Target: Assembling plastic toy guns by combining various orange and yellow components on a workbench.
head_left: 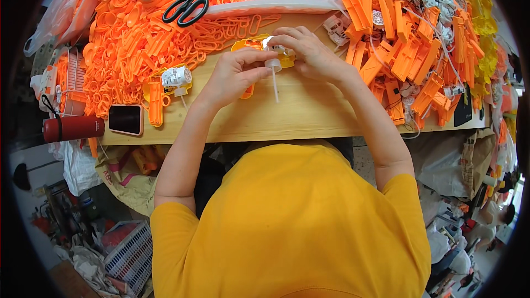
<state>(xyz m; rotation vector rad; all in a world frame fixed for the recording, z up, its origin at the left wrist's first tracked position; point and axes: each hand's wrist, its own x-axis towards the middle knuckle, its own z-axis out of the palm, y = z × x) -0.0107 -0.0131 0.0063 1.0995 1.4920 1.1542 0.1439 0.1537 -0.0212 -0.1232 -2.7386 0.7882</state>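
Note:
Between the thumb and fingers of my left hand (237, 74) is a small translucent cap with a thin tube (275, 80), its tube hanging down toward me. My right hand (314, 55) curls over an orange-and-yellow plastic housing (251, 42) fitted with a white part, just beyond the cap. The fingers partly cover this housing, and its orange handle end shows below my left hand. To the left lies a similar housing (156, 102) with a white gear unit (176, 76) and a short tube.
Loose orange plastic parts (132, 44) heap at the left, with black-handled scissors (187, 8) above. A pale tray (265, 6) of translucent caps stands at the back. Orange housings with wires (406, 55) pile up at the right. A phone (126, 120) and red bottle (74, 128) are front left.

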